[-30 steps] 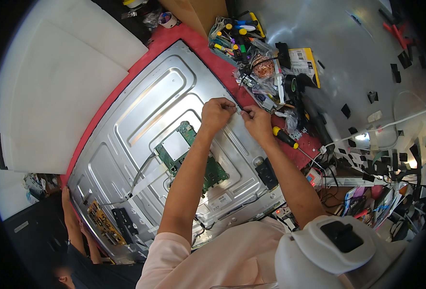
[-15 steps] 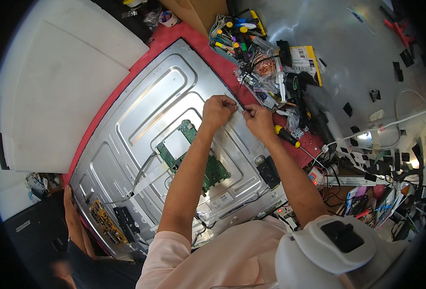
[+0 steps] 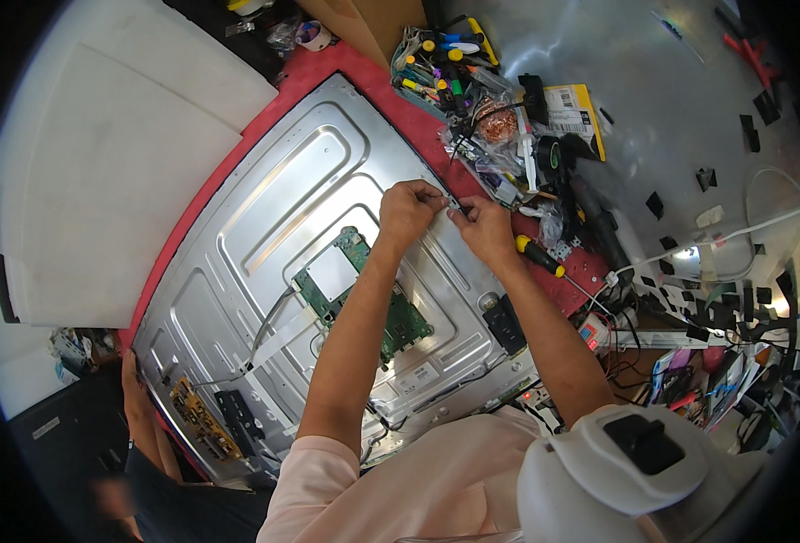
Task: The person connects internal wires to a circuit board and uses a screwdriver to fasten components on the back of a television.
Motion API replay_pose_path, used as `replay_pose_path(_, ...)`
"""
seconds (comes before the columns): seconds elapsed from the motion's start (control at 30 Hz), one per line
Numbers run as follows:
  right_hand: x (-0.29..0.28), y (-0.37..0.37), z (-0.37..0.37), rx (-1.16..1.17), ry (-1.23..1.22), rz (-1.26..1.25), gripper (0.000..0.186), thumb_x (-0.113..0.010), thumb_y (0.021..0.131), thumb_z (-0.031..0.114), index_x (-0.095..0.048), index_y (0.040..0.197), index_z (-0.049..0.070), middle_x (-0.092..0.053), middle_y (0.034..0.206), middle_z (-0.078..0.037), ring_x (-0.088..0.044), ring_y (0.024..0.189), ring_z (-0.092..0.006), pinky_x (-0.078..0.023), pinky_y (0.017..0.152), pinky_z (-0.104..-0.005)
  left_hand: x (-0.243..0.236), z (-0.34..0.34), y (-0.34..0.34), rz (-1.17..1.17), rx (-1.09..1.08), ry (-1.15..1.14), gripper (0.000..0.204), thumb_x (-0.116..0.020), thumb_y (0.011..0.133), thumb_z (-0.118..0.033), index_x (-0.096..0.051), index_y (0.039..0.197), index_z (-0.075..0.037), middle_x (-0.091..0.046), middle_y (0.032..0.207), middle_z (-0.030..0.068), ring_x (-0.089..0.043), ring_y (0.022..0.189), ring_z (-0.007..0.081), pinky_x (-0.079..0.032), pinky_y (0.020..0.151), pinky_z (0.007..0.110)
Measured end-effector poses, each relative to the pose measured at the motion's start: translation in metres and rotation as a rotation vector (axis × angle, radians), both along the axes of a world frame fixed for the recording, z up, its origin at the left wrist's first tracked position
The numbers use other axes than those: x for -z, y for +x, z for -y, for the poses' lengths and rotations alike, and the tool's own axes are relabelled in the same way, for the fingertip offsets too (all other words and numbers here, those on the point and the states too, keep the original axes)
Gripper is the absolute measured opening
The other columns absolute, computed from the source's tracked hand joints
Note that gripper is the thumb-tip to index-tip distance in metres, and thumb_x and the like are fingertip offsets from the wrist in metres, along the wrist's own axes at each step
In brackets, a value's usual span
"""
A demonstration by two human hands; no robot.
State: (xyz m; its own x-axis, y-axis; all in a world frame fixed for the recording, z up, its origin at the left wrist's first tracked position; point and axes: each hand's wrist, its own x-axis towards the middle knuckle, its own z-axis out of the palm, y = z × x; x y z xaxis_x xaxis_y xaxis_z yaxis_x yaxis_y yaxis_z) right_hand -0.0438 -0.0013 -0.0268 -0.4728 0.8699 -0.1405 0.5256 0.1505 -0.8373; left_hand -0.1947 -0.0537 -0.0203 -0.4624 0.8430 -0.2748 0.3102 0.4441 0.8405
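Observation:
A large silver metal back panel of a flat screen [image 3: 278, 163] lies before me on red cloth, with a dark strip along its rim. My left hand [image 3: 409, 214] is closed in a pinch over the panel's far right edge. Beside it, my right hand [image 3: 487, 231] pinches at the same edge, fingertips close to the left ones. Whatever small thing lies between the fingertips is too small and covered to make out. A green circuit board [image 3: 404, 317] is mounted mid-panel, partly hidden by my left forearm. A yellow-brown power board [image 3: 199, 421] sits at the panel's left end.
A yellow-and-black screwdriver [image 3: 540, 256] lies right of my right hand. Tools and pens crowd a bin [image 3: 418, 95] beyond the panel. Copper wire [image 3: 497, 125] and cables clutter the right side. Another person's arm [image 3: 137, 407] reaches the panel's left corner. White foam sheets [image 3: 119, 172] stand at left.
My right hand has shifted slightly, and a little more of the panel's edge shows between the fingertips. My left hand stays nearly in place.

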Motion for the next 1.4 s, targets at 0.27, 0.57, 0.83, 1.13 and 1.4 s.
replay_pose_path(0.27,-0.004,-0.001,-0.002,0.012,0.003,0.000,0.020,-0.068,0.080,0.015,-0.066,0.088,-0.003,-0.064,0.066,-0.019,-0.063,0.058,-0.0294,-0.048,0.055,-0.0374,0.001,-0.002,-0.001,0.092,-0.003,-0.013,0.012,-0.074,0.076,-0.009,-0.069,0.083,0.000,-0.063,0.062,0.0035,-0.055,0.050,0.0076,-0.043,0.048,0.023)
replay_pose_path(0.57,0.001,-0.004,-0.005,0.001,-0.014,0.036,0.018,-0.071,0.077,0.014,-0.066,0.085,-0.002,-0.065,0.070,-0.020,-0.065,0.067,-0.0331,-0.050,0.063,-0.0400,-0.002,-0.008,-0.008,0.154,0.036,-0.073,0.010,-0.074,0.075,-0.006,-0.068,0.079,0.001,-0.063,0.060,0.0042,-0.055,0.049,0.0086,-0.043,0.047,0.024)
replay_pose_path(0.83,-0.001,-0.008,-0.010,-0.019,-0.055,0.120,0.017,-0.071,0.076,0.013,-0.066,0.085,-0.001,-0.066,0.079,-0.022,-0.065,0.076,-0.0360,-0.051,0.069,-0.0401,-0.006,-0.013,-0.012,0.253,0.032,-0.117,0.012,-0.075,0.073,-0.003,-0.065,0.073,0.003,-0.063,0.059,0.0064,-0.057,0.049,0.0105,-0.045,0.045,0.024)
replay_pose_path(1.13,-0.012,-0.007,0.005,0.052,0.001,0.069,0.023,-0.071,0.077,0.013,-0.064,0.093,-0.002,-0.065,0.074,-0.021,-0.065,0.070,-0.0336,-0.051,0.065,-0.0400,-0.005,-0.013,-0.015,0.280,0.021,-0.117,0.013,-0.076,0.071,-0.005,-0.066,0.073,0.002,-0.063,0.059,0.0061,-0.057,0.048,0.0104,-0.045,0.044,0.024)
replay_pose_path(1.4,-0.001,-0.006,0.000,0.090,-0.078,-0.014,0.018,-0.071,0.076,0.012,-0.066,0.087,-0.003,-0.064,0.066,-0.019,-0.064,0.061,-0.0312,-0.050,0.060,-0.0373,-0.003,-0.013,-0.015,0.258,0.027,-0.155,0.016,-0.078,0.070,-0.011,-0.067,0.072,0.000,-0.064,0.059,0.0056,-0.060,0.048,0.0106,-0.048,0.046,0.024)
